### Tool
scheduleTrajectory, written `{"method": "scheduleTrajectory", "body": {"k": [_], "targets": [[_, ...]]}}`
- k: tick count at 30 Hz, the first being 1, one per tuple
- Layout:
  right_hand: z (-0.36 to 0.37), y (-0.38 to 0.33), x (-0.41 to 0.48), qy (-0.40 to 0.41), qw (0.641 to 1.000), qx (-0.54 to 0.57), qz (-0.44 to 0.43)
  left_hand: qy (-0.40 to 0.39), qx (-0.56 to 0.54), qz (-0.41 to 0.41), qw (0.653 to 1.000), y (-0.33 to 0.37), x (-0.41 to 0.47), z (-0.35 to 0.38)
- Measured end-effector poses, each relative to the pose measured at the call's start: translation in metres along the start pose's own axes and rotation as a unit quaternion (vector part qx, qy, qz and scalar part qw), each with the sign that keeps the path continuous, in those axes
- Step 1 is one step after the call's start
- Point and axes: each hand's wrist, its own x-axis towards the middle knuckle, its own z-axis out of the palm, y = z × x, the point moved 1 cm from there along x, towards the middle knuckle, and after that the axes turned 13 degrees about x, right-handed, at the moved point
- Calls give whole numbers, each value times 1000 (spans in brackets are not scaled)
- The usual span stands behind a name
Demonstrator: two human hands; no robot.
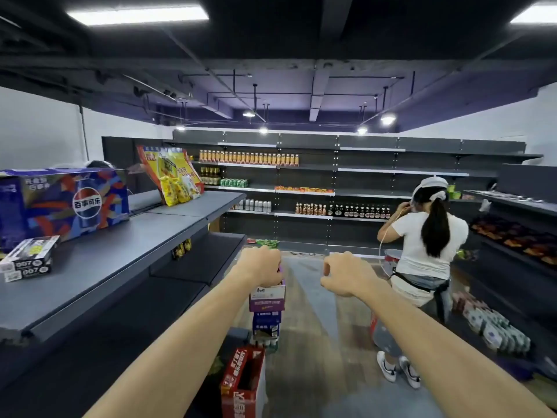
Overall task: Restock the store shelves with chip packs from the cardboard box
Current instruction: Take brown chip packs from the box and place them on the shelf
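Risk: left hand (262, 267), w/ fingers curled, is at the top edge of a purple carton (267, 297) crowning a narrow stack (266, 322); can't tell if it grips; a nudge could topple it onto the red cardboard box (241, 384), btm centre; right hand (343, 274), fingers curled, holds nothing; chip packs (174, 176) lean on the shelf top (187, 214), upper left; could slide. Person (422, 236) stands close, centre-right; wood-look floor (316, 327); drink bottles (250, 158) on back shelves (361, 170); Pepsi carton (66, 203) far left.

A blue Pepsi carton (64, 203) sits to my left near two stacked black boxes (28, 259); ahead, a person in a white shirt (425, 245) stands facing away.
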Motion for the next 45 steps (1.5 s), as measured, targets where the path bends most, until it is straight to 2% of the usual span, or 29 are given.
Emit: {"method": "scheduleTrajectory", "body": {"k": [8,17,20,30,36,45], "targets": [[39,35,128,-40,998,-32,-20,-16,-7,-18,1000,-21,119,70],[74,122,304,-66,995,27,-64,-58,5,-68,996,-23,288,133],[81,132,363,-56,994,55,-80,-52,11,-81,995,-33,332,145],[166,144,524,-101,982,95,-129,-66,15,-116,991,-82,461,226],[216,149,635,-112,982,91,-125,-80,-6,-115,990,-131,553,306],[334,198,768,-174,975,133,-44,-191,-15,-63,979,-159,684,439]]}}
